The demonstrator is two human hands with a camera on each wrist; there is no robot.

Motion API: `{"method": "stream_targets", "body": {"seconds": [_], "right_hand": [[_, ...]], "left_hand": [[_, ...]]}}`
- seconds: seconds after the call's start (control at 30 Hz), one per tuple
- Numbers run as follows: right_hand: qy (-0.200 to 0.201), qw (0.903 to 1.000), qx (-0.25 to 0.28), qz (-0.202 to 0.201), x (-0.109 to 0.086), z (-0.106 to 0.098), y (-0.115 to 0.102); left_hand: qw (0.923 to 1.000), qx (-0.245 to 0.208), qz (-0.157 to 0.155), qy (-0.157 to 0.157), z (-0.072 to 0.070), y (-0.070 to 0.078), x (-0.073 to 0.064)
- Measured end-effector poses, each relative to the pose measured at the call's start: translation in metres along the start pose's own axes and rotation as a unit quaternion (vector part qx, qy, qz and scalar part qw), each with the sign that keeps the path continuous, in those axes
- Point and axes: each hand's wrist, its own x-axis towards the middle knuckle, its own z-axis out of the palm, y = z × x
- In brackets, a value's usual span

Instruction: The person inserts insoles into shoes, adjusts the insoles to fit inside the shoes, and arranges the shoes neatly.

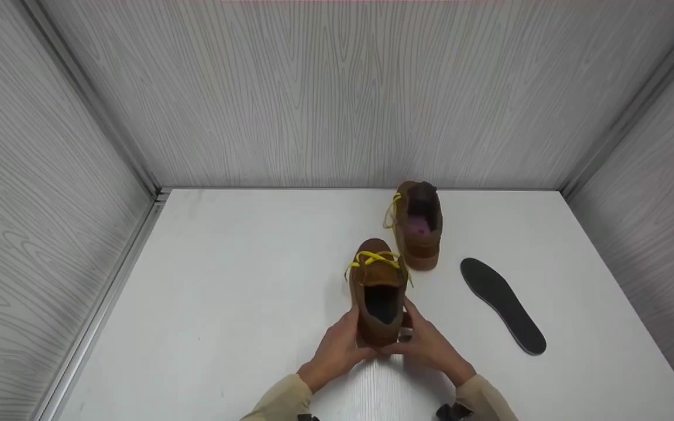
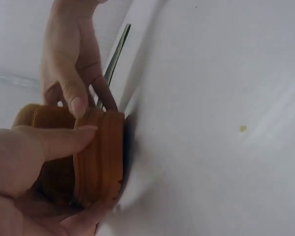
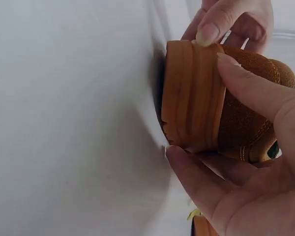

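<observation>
A brown shoe (image 1: pixel 379 327) with yellow laces points away from me at the table's near middle, its dark opening upward. My left hand (image 1: pixel 337 346) grips its left side near the heel, thumb against the back. On the other side my right hand (image 1: pixel 427 345) grips the same shoe, thumb on the heel too. In the right wrist view the tan heel (image 3: pixel 189 96) lies between the thumb and fingers, close above the table. The left wrist view shows both thumbs on the heel (image 2: pixel 101 157). A second brown shoe (image 1: pixel 422 248) stands behind, pinkish inside.
A dark grey insole (image 1: pixel 504 304) lies flat to the right of the shoes. The white table (image 1: pixel 226 280) is bounded by grey wood-grain panels at the back (image 1: pixel 337 99) and on both sides.
</observation>
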Motion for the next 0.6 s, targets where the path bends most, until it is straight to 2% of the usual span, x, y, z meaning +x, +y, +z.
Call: {"method": "stream_targets", "body": {"seconds": [0.1,0.27,0.43,0.6], "right_hand": [[0.009,1.0000,0.000,-0.003,0.010,-0.001,0.001],[0.014,0.9996,0.015,-0.019,0.033,0.001,0.002],[0.021,0.9989,0.012,-0.039,0.064,0.000,-0.001],[0.035,0.9982,0.015,-0.047,0.098,-0.004,-0.003]], "left_hand": [[0.9997,0.012,-0.002,0.021,0.001,0.000,0.007],[0.9994,0.013,-0.011,0.029,-0.010,-0.008,0.022],[0.9992,0.015,-0.027,0.026,-0.028,-0.020,0.045],[0.9991,0.014,-0.035,0.022,-0.046,-0.033,0.074]]}}
